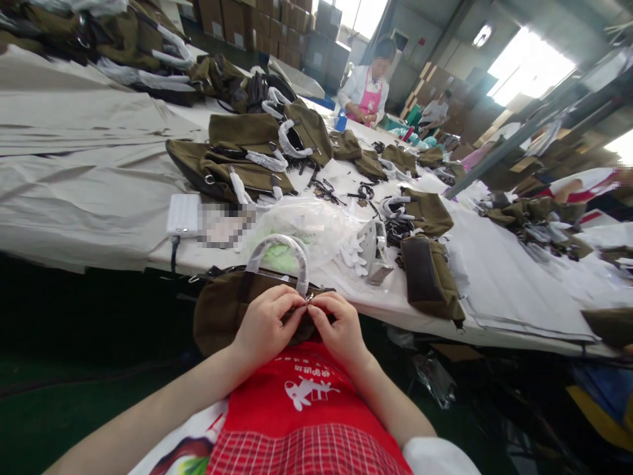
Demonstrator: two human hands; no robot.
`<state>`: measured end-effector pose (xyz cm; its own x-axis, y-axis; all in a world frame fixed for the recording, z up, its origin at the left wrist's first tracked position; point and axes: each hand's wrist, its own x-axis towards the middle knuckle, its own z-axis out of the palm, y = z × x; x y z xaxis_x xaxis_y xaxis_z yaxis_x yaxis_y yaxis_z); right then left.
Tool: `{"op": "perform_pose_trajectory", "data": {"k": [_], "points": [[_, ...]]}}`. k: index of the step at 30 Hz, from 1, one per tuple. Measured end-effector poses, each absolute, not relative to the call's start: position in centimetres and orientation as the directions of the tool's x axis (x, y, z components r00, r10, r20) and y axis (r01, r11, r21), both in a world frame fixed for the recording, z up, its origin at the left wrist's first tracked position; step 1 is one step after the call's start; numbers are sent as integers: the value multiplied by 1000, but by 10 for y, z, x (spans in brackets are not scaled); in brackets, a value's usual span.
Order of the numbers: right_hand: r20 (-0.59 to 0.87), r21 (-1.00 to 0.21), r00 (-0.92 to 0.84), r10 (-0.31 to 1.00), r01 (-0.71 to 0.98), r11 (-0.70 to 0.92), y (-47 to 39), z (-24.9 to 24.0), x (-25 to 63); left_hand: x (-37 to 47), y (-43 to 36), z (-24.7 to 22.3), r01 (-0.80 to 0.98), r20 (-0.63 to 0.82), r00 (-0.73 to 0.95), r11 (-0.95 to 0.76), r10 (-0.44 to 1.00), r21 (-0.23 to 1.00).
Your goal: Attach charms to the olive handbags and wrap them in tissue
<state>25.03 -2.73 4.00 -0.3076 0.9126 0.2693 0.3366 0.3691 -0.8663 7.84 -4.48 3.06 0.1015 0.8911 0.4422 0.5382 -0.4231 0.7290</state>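
An olive-brown handbag (217,313) leans against the table's front edge, close to my red apron. Its arched handle (301,254) stands up, wrapped in pale protective film. At the foot of that handle, my left hand (270,320) and my right hand (341,323) meet, thumbs and forefingers pinched together. A small shiny metal fitting (309,298) shows between the fingertips; its exact kind is too small to make out. Both hands partly cover the bag's front. Just behind the handle lies a clear plastic bag (316,224) with something light green inside.
A white power bank (184,214) with a cable sits left on the table (123,237). To the right stand a metal tape dispenser (376,247) and another olive bag (432,277). More bags (242,161) and black straps lie behind. A co-worker (368,89) stands across the table.
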Motion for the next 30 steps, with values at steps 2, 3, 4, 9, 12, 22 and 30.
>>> {"op": "perform_pose_trajectory", "data": {"k": [2,3,4,9,12,22,30], "points": [[265,-875,-304,915,323,361,-28,39,247,81,-46,29,591,483,136,-462,865,661],[259,-880,-288,922,323,348,-28,38,246,81,-46,28,594,488,153,-475,859,650],[251,-885,-273,929,323,334,-27,36,247,82,-46,29,581,483,172,-484,859,654],[55,-977,-344,937,176,122,-19,29,257,72,-39,41,533,417,114,-410,902,740],[-73,-997,-491,868,20,-73,-14,29,263,64,-31,49,478,312,186,-364,932,800],[-299,-829,-713,634,-135,-543,-13,35,263,68,-25,47,214,203,267,-263,942,941],[-295,-829,-605,740,-222,-513,-15,22,252,68,-23,45,339,279,177,-325,944,883]]}}
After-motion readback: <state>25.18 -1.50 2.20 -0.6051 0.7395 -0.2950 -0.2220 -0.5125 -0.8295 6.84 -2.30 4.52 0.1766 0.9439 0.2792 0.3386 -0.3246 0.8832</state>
